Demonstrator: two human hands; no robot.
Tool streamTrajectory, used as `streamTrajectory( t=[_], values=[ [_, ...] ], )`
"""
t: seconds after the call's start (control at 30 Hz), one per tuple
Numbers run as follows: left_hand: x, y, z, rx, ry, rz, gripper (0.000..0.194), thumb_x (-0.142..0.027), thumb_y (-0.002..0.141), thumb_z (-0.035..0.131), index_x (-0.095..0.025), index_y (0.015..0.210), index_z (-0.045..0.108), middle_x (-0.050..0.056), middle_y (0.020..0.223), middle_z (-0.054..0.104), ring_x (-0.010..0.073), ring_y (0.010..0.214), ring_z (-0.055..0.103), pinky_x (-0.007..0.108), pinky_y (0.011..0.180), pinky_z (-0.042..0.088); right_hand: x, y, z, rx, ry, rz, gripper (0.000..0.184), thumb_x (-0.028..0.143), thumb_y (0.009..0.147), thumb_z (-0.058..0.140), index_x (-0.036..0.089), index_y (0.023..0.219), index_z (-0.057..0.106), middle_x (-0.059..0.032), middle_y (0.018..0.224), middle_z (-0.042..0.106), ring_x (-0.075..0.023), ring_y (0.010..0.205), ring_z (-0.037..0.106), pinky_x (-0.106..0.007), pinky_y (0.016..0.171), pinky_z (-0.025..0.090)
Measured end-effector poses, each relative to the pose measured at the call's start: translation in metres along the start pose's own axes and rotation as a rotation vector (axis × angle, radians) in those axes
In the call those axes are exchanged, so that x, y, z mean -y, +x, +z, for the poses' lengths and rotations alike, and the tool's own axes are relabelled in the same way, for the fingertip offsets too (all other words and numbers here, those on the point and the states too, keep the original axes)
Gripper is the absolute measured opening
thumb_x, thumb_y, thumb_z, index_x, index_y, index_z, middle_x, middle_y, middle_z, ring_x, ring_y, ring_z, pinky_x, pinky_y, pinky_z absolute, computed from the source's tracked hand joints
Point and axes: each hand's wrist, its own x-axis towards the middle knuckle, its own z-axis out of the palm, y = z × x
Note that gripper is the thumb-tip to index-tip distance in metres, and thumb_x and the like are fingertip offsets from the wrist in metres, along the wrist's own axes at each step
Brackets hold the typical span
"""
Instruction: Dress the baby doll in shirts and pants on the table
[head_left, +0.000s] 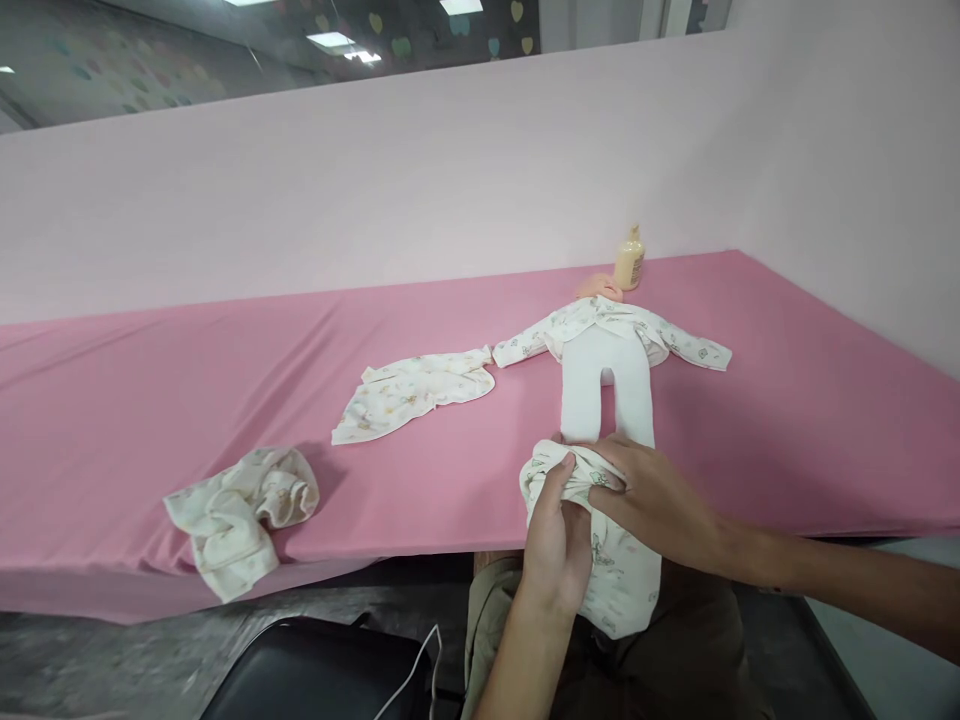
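At the near edge of the pink cloth-covered desk (420,490), my left hand (559,540) and right hand (649,498) grip the bunched rim of a white printed fabric garment (619,590), just below a white-legged doll (581,395). I judge it light, limp, best held there.

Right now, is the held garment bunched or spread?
Partly bunched: the garment is gathered in the left hand and right hand, hanging looser below.
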Motion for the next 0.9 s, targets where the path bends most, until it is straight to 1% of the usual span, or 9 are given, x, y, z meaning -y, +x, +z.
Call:
streamTrajectory(
  t=[0.1,0.2,0.3,0.4,0.47,0.6,0.73,0.83,0.9],
  values=[
    [0.0,0.0,0.001,0.035,0.034,-0.013,0.031,-0.029,0.08,0.071,-0.017,0.108,0.067,0.004,0.107,0.07,0.0176,0.098,0.066,0.027,0.093,0.046,0.004,0.004,-0.006,-0.088,0.206,0.199,0.026,0.017,0.078,0.048,0.026,0.102,0.055,-0.0022,0.083,0.064,-0.019,0.067,0.058,-0.029,0.05,0.045],
    [0.0,-0.002,0.003,0.025,0.063,-0.018,0.025,-0.026,0.079,0.072,-0.016,0.101,0.068,0.004,0.106,0.07,0.0176,0.1,0.064,0.027,0.092,0.046,0.002,0.008,-0.008,-0.092,0.278,0.233,0.008,0.016,0.075,0.049,0.023,0.078,0.048,0.0008,0.065,0.054,-0.0145,0.054,0.048,-0.026,0.042,0.036],
    [0.002,-0.003,0.004,-0.009,0.075,-0.01,0.016,-0.025,0.076,0.075,-0.015,0.086,0.068,0.002,0.091,0.069,0.0133,0.088,0.063,0.024,0.087,0.046,-0.004,0.013,-0.009,-0.068,0.347,0.262,0.016,0.017,0.076,0.049,0.023,0.069,0.036,0.0023,0.061,0.047,-0.0117,0.052,0.042,-0.024,0.041,0.031],
    [0.005,0.0,0.003,-0.062,0.093,-0.025,0.02,-0.024,0.073,0.077,-0.014,0.066,0.062,-0.002,0.068,0.059,0.0082,0.069,0.057,0.021,0.077,0.046,-0.012,0.018,-0.009,-0.048,0.427,0.318,0.018,0.024,0.079,0.052,0.022,0.07,0.037,0.0028,0.065,0.044,-0.0113,0.056,0.04,-0.024,0.045,0.031],
    [0.007,0.001,0.004,-0.068,0.088,-0.023,0.022,-0.023,0.073,0.076,-0.014,0.061,0.059,-0.003,0.062,0.054,0.0071,0.064,0.053,0.02,0.071,0.045,-0.016,0.021,-0.008,-0.03,0.473,0.338,0.02,0.029,0.079,0.056,0.022,0.071,0.039,0.003,0.068,0.045,-0.0116,0.06,0.04,-0.024,0.048,0.032],
    [0.005,-0.001,0.005,-0.022,0.043,-0.027,0.017,-0.018,0.076,0.072,-0.015,0.065,0.059,-0.003,0.067,0.056,0.0064,0.066,0.053,0.018,0.072,0.045,-0.018,0.027,-0.007,-0.002,0.435,0.321,0.021,0.029,0.077,0.056,0.022,0.07,0.037,0.0035,0.067,0.046,-0.012,0.06,0.039,-0.025,0.05,0.03],
    [-0.003,-0.015,-0.001,0.17,0.068,-0.059,0.007,-0.022,0.085,0.064,-0.016,0.082,0.066,0.002,0.087,0.063,0.0125,0.093,0.06,0.024,0.092,0.045,-0.02,0.03,-0.006,-0.075,0.269,0.291,0.018,0.019,0.074,0.05,0.022,0.068,0.033,0.0027,0.067,0.046,-0.0123,0.06,0.039,-0.027,0.053,0.026],
    [-0.007,-0.024,-0.014,0.289,0.127,-0.067,0.019,-0.022,0.088,0.061,-0.019,0.105,0.068,0.005,0.113,0.064,0.0169,0.118,0.055,0.028,0.106,0.038,-0.026,0.033,-0.009,-0.135,0.219,0.327,0.017,0.02,0.075,0.048,0.022,0.068,0.032,0.0041,0.063,0.044,-0.012,0.058,0.037,-0.027,0.053,0.025],
    [-0.008,-0.025,-0.026,0.283,0.2,-0.072,0.03,-0.024,0.087,0.062,-0.021,0.117,0.064,0.005,0.128,0.06,0.0178,0.127,0.049,0.029,0.111,0.034,-0.031,0.034,-0.011,-0.161,0.198,0.338,0.018,0.022,0.075,0.048,0.022,0.067,0.032,0.0051,0.062,0.042,-0.0116,0.057,0.035,-0.027,0.053,0.025]
  ],
)
